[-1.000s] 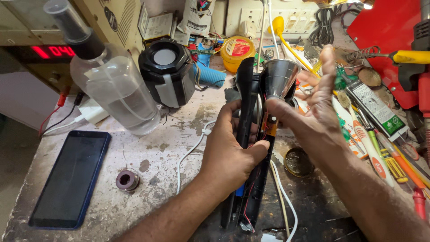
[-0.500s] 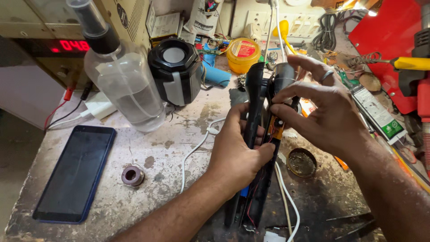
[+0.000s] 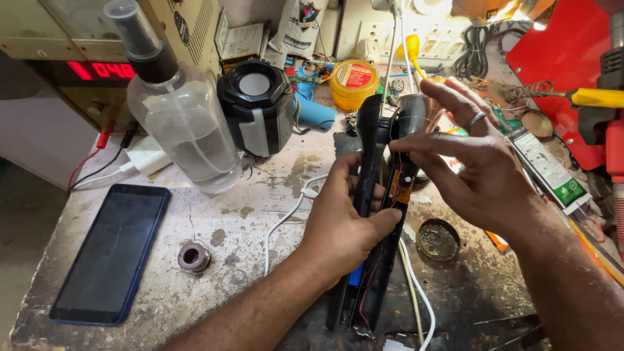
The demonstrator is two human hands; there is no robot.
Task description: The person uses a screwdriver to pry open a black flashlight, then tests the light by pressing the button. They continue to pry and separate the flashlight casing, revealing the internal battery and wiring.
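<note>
My left hand (image 3: 348, 224) grips a long black torch (image 3: 369, 140) that is split open lengthwise, showing red wires and an orange circuit board inside. It stands tilted, its lower end near the bench's front edge. My right hand (image 3: 478, 169) hovers beside the torch's upper part, fingers spread. The fingertips touch the half with the silver reflector head (image 3: 413, 110). A ring sits on one finger.
A phone (image 3: 110, 253) lies at the left, a solder spool (image 3: 194, 257) beside it. A clear bottle (image 3: 182, 127) and black speaker (image 3: 257, 107) stand behind. A white cable (image 3: 286, 218), round tin (image 3: 439, 239), yellow tub (image 3: 354, 81) and tools (image 3: 598, 97) crowd the right.
My right hand has let go of the torch's upper part and opened, its fingers now spread beside the reflector head. My left hand keeps its grip.
</note>
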